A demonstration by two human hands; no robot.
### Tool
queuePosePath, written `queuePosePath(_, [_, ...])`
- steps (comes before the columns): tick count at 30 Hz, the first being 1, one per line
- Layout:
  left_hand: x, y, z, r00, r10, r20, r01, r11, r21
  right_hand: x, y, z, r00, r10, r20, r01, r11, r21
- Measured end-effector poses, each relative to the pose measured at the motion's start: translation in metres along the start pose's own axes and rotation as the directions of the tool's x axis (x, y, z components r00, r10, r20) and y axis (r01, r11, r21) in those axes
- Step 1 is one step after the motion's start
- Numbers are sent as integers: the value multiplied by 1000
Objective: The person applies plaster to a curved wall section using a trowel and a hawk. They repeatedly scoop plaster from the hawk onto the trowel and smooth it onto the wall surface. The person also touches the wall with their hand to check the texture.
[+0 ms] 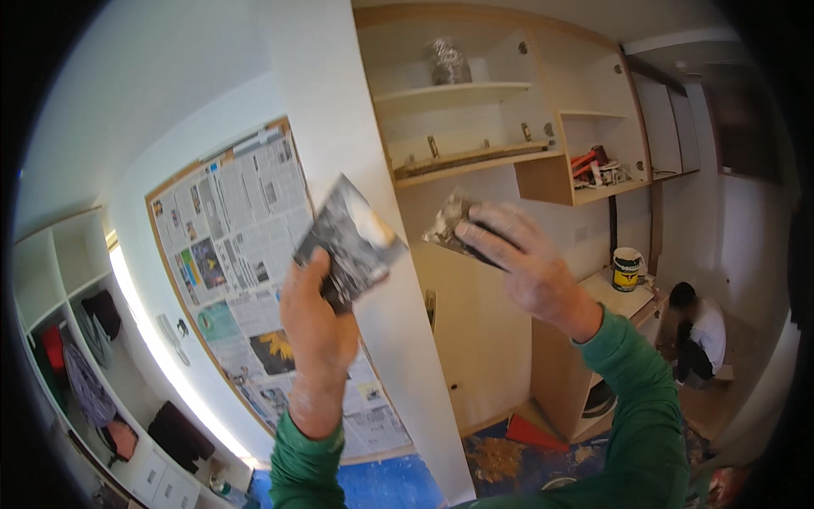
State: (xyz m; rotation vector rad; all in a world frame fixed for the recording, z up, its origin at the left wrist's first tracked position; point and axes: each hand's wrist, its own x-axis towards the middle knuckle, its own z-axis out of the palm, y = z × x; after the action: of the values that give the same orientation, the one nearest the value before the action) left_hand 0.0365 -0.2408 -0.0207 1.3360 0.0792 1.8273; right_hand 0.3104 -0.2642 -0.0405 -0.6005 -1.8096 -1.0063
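My left hand is closed around the grip of a broad, square-ended filling knife, its thumb on the near face. Grey smears and a pale lump of filler cover that blade. To the right, my right hand grips a second filling knife, whose blade carries wet-looking whitish filler. Its fingers lie across the dark back of the tool. Both knives are raised in front of a white wall pillar, a small gap between them. Whether either blade touches the pillar I cannot tell. Whitish residue marks my fingers.
Newspaper covers a framed door on the left, beside an open wardrobe with clothes. Doorless cabinets hang at right. A black-and-yellow bucket stands on a counter. Another person crouches at far right. Blue sheeting covers the floor.
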Motion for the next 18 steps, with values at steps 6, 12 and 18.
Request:
queuePosePath(6, [12, 13, -12, 997, 73, -38, -68, 991, 115, 37, -41, -9, 963, -266, 33, 268, 954, -136])
queuePosePath(12, [20, 6, -37, 978, 204, 46, -207, 914, 348, 56, -48, 20, 956, -267, 125, 288, 936, -202])
queuePosePath(18, [40, 35, -78, 821, 571, 25, -451, 621, 641, 92, -35, 20, 970, -238, 54, 243, 927, -284])
